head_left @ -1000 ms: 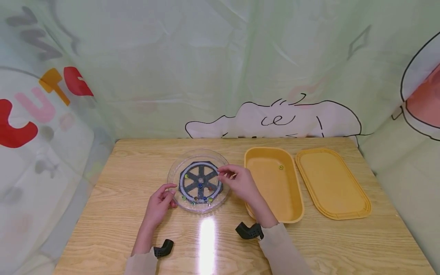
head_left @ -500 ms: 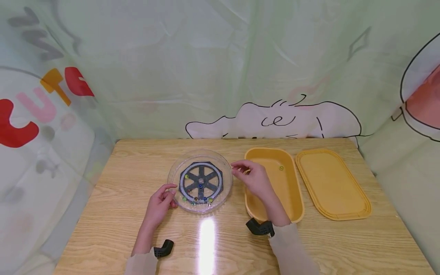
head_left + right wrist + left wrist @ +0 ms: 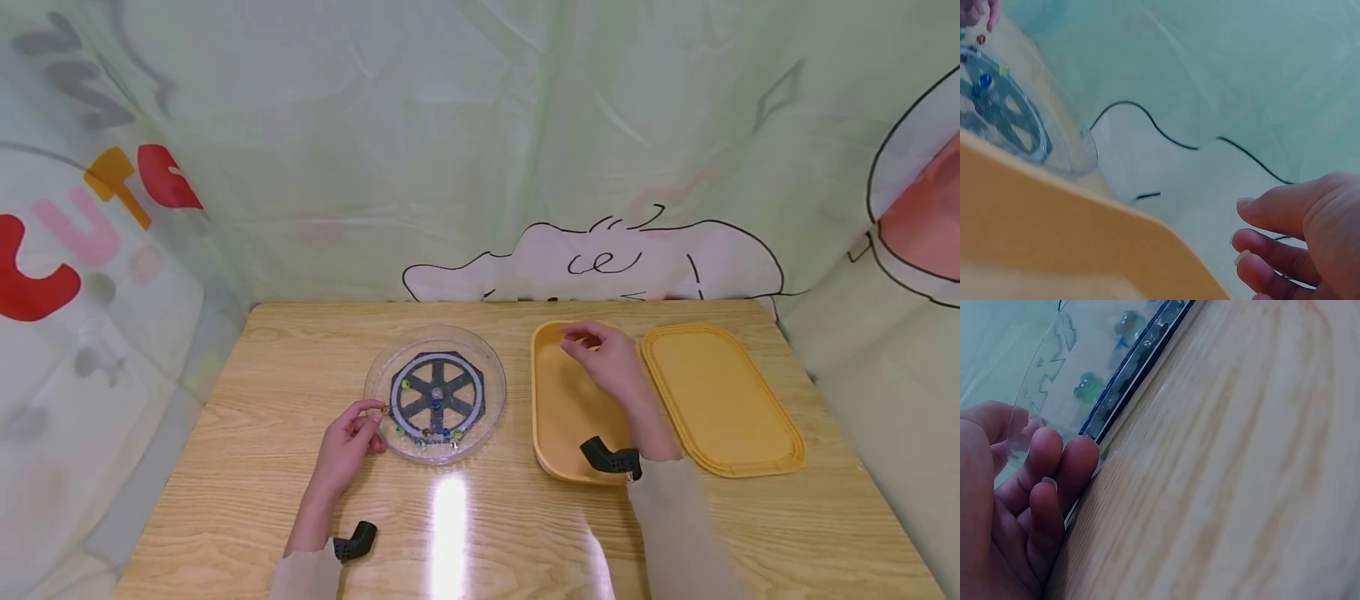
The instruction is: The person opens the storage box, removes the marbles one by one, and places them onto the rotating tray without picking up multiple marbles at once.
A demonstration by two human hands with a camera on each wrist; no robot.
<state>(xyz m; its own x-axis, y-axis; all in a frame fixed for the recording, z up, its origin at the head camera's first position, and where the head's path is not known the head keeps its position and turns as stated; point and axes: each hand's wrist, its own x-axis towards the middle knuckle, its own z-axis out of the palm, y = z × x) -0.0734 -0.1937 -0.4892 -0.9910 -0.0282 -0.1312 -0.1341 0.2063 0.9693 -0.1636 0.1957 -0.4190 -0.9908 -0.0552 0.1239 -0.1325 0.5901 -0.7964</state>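
Note:
A round clear dish (image 3: pixel 491 417) with a dark spoked wheel pattern (image 3: pixel 418 383) in its middle stands on the wooden table, several glass marbles (image 3: pixel 437 404) inside it. My left hand (image 3: pixel 348 446) grips the dish's left wall, fingers on both sides of it in the left wrist view. A reddish-brown marble (image 3: pixel 981 39) lies close to those fingertips. Over the yellow tub (image 3: pixel 551 454), my right hand (image 3: pixel 609 360) hovers, fingers loosely bent. Between its thumb and fingers (image 3: pixel 1272 247) the right wrist view shows nothing held. The right hand and arm hide part of the tub's inside.
A yellow lid (image 3: pixel 723 400) lies flat to the right of the tub. A printed curtain (image 3: pixel 480 167) hangs behind and at both sides of the table (image 3: pixel 255 500). The tub's raised wall (image 3: pixel 1085 219) rises beside my right hand.
My right hand has moved from over the dish, rightward, to above the tub. The reddish-brown marble has rolled left across the dish. My left hand has kept its place.

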